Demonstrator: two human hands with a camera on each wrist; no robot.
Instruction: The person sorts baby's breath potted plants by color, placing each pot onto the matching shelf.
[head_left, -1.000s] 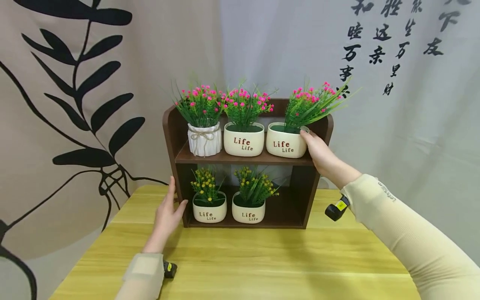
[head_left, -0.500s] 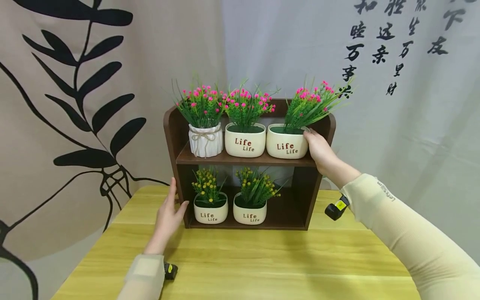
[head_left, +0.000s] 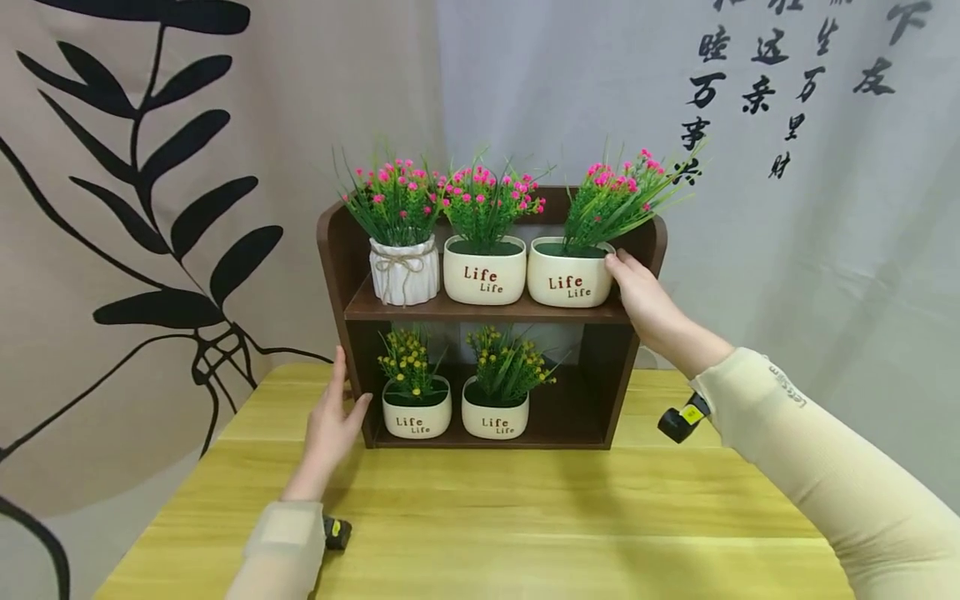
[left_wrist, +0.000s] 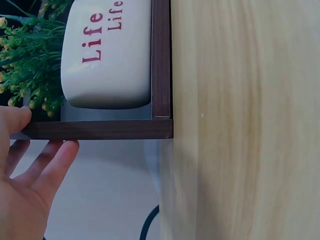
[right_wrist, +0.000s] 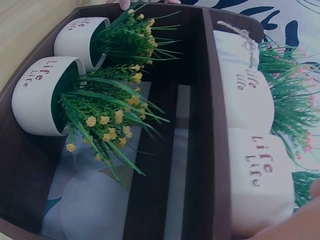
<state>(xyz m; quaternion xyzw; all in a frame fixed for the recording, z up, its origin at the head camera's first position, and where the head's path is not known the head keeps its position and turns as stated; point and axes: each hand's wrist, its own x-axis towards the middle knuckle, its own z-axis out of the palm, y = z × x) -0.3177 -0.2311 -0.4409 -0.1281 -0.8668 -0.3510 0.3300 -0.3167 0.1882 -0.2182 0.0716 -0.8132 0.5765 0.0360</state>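
A dark brown two-tier shelf (head_left: 480, 315) stands on the table. My left hand (head_left: 330, 429) holds its left side panel; in the left wrist view the thumb (left_wrist: 17, 119) lies inside the panel and the fingers (left_wrist: 56, 167) outside. On the upper tier, my right hand (head_left: 656, 310) holds the right end of a cream "Life" flowerpot (head_left: 570, 279) with pink flowers, thumb at its front corner; its other fingertips are mostly hidden. To the left are another cream pot (head_left: 483, 275) with pink flowers and a white pleated pot (head_left: 405, 273) tied with twine.
Two cream pots with yellow flowers, a left one (head_left: 417, 417) and a middle one (head_left: 495, 417), sit on the lower tier. The yellow wood-grain table (head_left: 480, 517) extends in front. A printed curtain (head_left: 810, 250) hangs behind.
The right-hand pot has turned slightly and its leaning leaves have shifted a little left, my right hand staying at its end. My left hand keeps its place. The whole view has shifted slightly.
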